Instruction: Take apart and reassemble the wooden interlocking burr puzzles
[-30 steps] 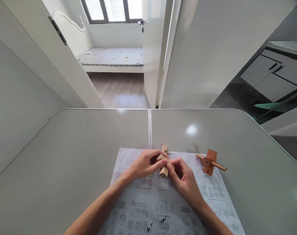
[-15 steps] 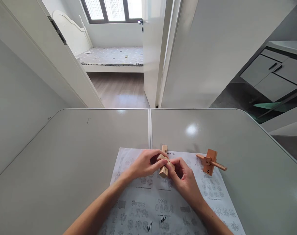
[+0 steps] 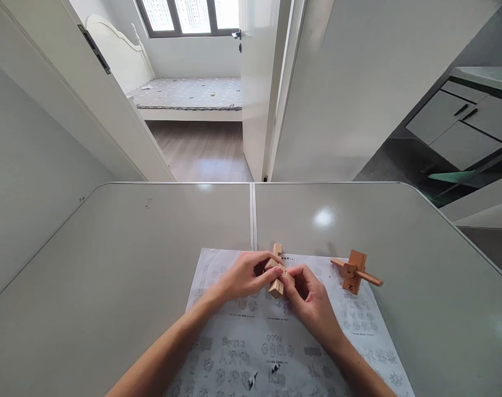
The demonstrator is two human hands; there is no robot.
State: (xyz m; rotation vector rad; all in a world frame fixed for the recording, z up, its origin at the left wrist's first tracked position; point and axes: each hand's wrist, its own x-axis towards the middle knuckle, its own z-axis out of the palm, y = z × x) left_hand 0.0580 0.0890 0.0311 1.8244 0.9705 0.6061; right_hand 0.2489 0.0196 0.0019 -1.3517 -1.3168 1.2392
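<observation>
Light wooden puzzle blocks, fitted across one another, are held between both hands above a printed sheet. My left hand is closed on them from the left, thumb on top. From the right, my right hand pinches the same blocks with thumb and fingertips. The fingers hide much of the joint. Just beyond the left fingertips a notched light wooden block shows; whether it joins the held ones I cannot tell. To the right of my right hand lies a reddish-brown set of crossed wooden pieces with a number on it.
The sheet carries rows of small diagrams and lies on a glossy grey table with a seam down its middle. Two dark scraps lie on the sheet's near part. Beyond the table's far edge are a doorway and a bed.
Both hands keep almost the same grip on the wooden blocks. The whole view has shifted up by a few pixels.
</observation>
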